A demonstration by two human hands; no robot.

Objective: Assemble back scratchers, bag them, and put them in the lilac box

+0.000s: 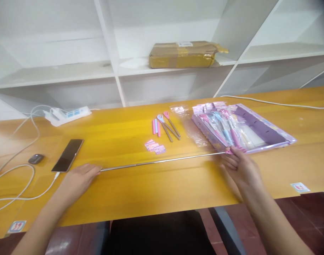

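A telescopic back scratcher [162,161] is drawn out long and thin across the front of the table. My left hand [80,176] pinches the bare end of its metal rod. At the other end, my right hand [237,164] is closed around the pink claw head, which the fingers partly hide. Behind the rod lie back scratchers without grips, with blue [160,119] and pink [166,115] claws. Pink and blue handle sleeves [156,127] and several small printed cards [154,146] are beside them. A purple display box [268,120] holds several bagged back scratchers [220,124].
A phone [68,156] on a charging cable and a black earbud case [36,158] lie at left. Behind them is a white power strip [68,116]. Clear plastic wrappers [196,136] lie left of the box. A taped carton [183,55] sits on the white shelf.
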